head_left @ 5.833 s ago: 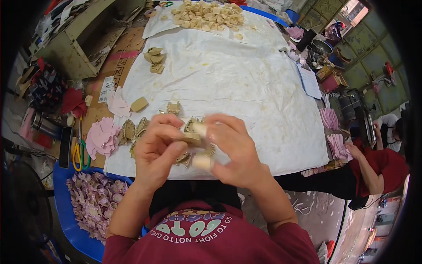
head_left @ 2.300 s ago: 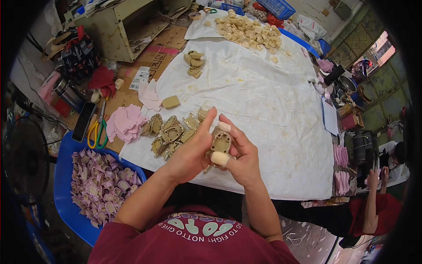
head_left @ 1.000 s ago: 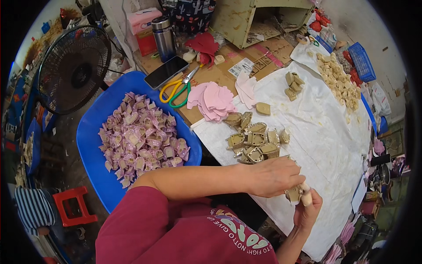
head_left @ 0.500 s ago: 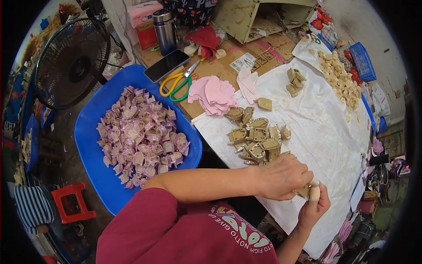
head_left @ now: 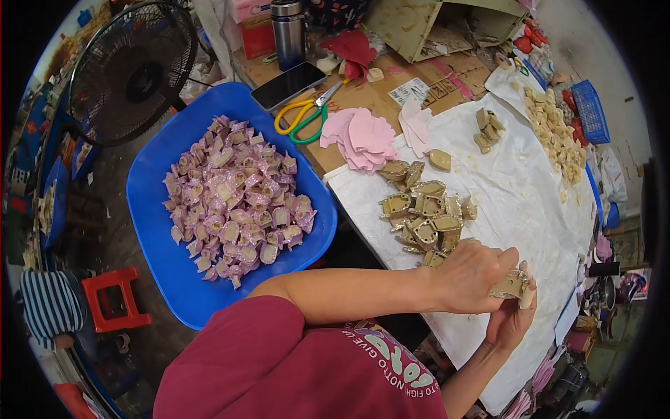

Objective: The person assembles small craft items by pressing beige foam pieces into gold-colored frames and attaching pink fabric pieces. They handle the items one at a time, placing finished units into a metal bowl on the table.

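One blue tub [head_left: 157, 230], heaped with pink-wrapped pieces [head_left: 237, 202] past counting, sits just left of the white cloth [head_left: 530, 195]. About ten tan shells [head_left: 426, 216] crowd the cloth's near-left edge, bare cloth beyond. Left hand [head_left: 471, 276] and right hand [head_left: 513, 318], fingers closed, grip one tan piece [head_left: 509, 285] over its near edge.

Blue tub [head_left: 157, 244] glossy plastic; table cover [head_left: 530, 202] white matt cloth; flask [head_left: 288, 31] brushed metal; box [head_left: 419, 77] rough cardboard.
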`<state>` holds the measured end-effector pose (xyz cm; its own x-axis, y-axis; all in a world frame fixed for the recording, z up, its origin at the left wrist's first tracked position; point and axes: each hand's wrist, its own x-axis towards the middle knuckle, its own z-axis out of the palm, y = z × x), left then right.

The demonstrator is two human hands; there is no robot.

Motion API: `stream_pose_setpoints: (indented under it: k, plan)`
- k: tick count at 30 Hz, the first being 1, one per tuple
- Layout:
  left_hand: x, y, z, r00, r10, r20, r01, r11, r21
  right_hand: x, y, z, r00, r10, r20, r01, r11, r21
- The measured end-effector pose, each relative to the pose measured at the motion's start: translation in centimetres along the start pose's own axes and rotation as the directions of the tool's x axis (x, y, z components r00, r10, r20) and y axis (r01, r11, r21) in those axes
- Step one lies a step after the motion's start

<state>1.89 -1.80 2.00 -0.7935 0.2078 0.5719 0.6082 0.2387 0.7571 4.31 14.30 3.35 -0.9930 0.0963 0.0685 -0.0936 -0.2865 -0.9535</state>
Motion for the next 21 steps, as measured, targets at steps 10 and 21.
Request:
stream_pose_setpoints:
  k: [10,21]
  plan:
    - [0.8,-0.5,1.2,0.985,-0.052,-0.162,0.059,0.998,0.037,0.6,1.1,1.7,0.996,-0.042,-0.075,0.047,0.997,0.067]
    - [1.2,-2.1,-0.4,0.971,-0.227,0.079,0.234,0.967,-0.099,1.2,2.0,0.8,0.996,-0.082,0.031,0.087,0.976,-0.202]
